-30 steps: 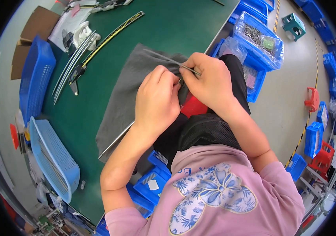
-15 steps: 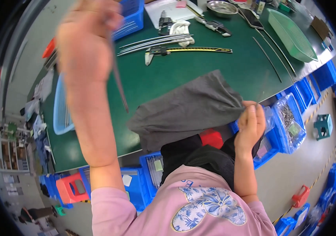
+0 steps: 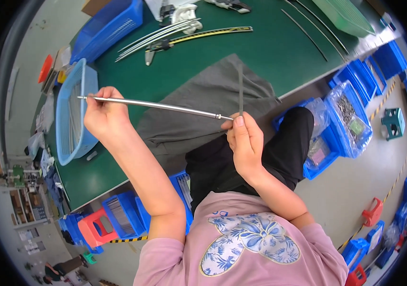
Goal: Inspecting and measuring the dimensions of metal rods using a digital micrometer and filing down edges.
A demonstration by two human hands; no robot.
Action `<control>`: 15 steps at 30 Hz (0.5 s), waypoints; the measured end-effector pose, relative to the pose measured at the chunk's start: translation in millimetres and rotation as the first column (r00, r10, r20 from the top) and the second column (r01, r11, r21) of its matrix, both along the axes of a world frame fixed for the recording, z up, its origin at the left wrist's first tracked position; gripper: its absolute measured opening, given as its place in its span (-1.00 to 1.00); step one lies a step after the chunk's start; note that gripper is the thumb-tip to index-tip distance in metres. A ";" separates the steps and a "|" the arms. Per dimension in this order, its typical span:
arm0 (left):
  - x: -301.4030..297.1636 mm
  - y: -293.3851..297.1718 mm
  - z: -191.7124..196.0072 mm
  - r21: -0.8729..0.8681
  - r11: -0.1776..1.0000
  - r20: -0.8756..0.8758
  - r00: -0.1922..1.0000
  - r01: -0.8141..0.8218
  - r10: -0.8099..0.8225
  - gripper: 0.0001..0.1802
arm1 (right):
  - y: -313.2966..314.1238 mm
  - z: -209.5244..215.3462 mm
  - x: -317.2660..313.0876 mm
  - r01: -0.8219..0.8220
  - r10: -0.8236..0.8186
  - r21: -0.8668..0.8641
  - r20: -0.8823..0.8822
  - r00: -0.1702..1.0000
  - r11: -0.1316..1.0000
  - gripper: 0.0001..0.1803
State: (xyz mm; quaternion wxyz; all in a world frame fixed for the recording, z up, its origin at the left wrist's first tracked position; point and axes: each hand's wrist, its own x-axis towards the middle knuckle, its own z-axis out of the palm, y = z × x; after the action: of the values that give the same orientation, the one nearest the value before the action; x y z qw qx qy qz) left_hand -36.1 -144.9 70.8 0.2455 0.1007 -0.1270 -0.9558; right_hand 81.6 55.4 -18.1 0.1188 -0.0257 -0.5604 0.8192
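Note:
A shiny metal rod (image 3: 165, 107) with narrower stepped ends is stretched between my hands, sloping slightly down to the right. My left hand (image 3: 106, 114) pinches it near its left end, the thin tip sticking out past the fingers. At the other end, my right hand (image 3: 246, 145) closes its thumb and fingers around the thin tip. A narrow grey strip (image 3: 240, 90) rises upright from the right hand's fingers; its lower end is hidden there. Beneath the rod, a dark grey cloth (image 3: 189, 90) lies over the green table's near edge.
Several metal rods (image 3: 158, 38) lie beside a yellow-and-black caliper (image 3: 203, 35). A light blue basket (image 3: 91, 128) holds rods at left, with a darker blue basket (image 3: 113, 33) behind. Blue bins (image 3: 123, 214) line the table's near side. A green basket (image 3: 346, 16) stands far right.
My left hand has come down from the upper left and now holds the rod's left end. My right hand has left the cloth's edge and moved left to the rod's other end. The view has shifted.

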 end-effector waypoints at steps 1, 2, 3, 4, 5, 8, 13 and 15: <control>1.7 2.4 -9.1 0.003 1.000 0.012 1.000 0.019 -0.019 -0.83 | 2.6 -0.9 2.1 0.023 -0.020 -0.091 0.035 0.999 0.996 -0.73; 4.4 5.5 -16.4 0.024 0.999 0.045 0.999 0.029 -0.030 -0.83 | 4.0 -1.5 3.6 0.043 -0.039 -0.090 0.045 0.998 0.995 -0.73; 8.1 10.0 -23.5 0.046 0.998 0.079 0.996 0.039 -0.042 -0.83 | 5.4 -2.9 4.9 0.103 -0.101 -0.035 0.062 0.993 0.994 -0.73; 14.9 18.3 -32.3 -0.053 0.998 0.098 0.995 0.030 -0.025 -0.83 | 7.1 -4.2 5.8 0.161 -0.162 0.019 0.075 0.984 0.987 -0.73; 21.9 22.2 -38.9 -0.053 0.997 0.106 0.993 0.052 -0.046 -0.83 | 12.6 -6.7 5.0 0.181 -0.183 0.021 0.084 0.980 0.983 -0.73; 50.5 17.6 -50.3 -0.423 0.837 0.235 0.934 0.346 -0.268 -0.78 | 42.5 -14.2 -2.6 0.270 -0.303 0.282 0.082 0.949 0.921 -0.76; 106.0 12.7 -26.2 -0.678 0.436 0.522 0.805 0.592 -0.281 -0.67 | 58.4 -22.3 -7.6 0.257 -0.327 0.351 0.159 0.932 0.901 -0.76; 99.7 11.5 -24.3 -0.830 0.173 0.483 0.838 0.531 -0.255 -0.76 | 58.6 -21.8 -3.8 0.253 -0.343 0.404 0.166 0.925 0.879 -0.76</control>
State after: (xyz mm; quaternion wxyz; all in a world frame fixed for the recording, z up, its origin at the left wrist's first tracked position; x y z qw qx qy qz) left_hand 63.6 -133.3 46.5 -0.0182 0.0109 -0.7134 -0.7004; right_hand 77.8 114.0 -39.8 0.1806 -0.1846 -0.7057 0.6598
